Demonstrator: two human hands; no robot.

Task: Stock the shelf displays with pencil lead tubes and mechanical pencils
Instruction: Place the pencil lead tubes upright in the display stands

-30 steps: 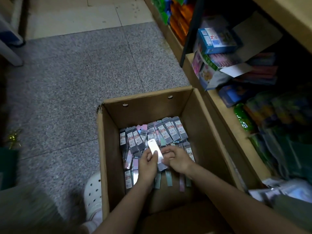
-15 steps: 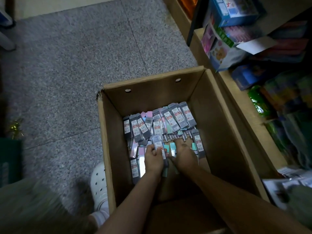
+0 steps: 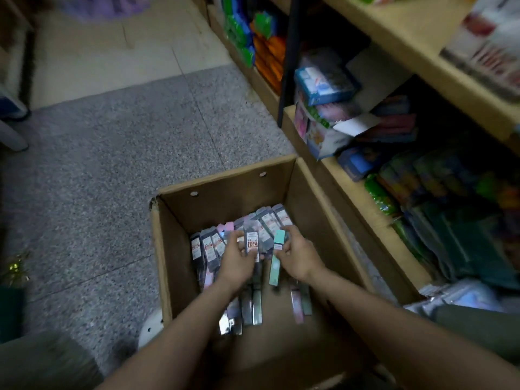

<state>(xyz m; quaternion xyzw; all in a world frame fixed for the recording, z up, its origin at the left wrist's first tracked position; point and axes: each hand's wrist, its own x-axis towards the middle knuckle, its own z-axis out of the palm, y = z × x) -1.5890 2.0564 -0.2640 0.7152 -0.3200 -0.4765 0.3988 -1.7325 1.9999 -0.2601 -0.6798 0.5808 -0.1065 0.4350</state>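
Note:
An open cardboard box [image 3: 225,190] stands on the floor and holds several long packs of mechanical pencils [image 3: 209,249] with grey, pink and teal cards. Both my hands are inside the box. My left hand [image 3: 237,263] grips a grey pack with a white and red label [image 3: 252,244]. Just to its right, my right hand [image 3: 298,256] holds a teal pack [image 3: 277,257] that points down towards me. More packs lie under and in front of my hands.
Wooden shelves [image 3: 363,198] run along the right, crowded with boxed goods [image 3: 323,83] and dark wrapped bundles [image 3: 450,220]. Speckled grey floor [image 3: 112,153] spreads left of the box. A white perforated shoe [image 3: 150,327] shows at the box's near left corner.
Both hands have lifted from the pile, each now gripping a pack. The camera has tilted up, so more of the shelves and the far floor show.

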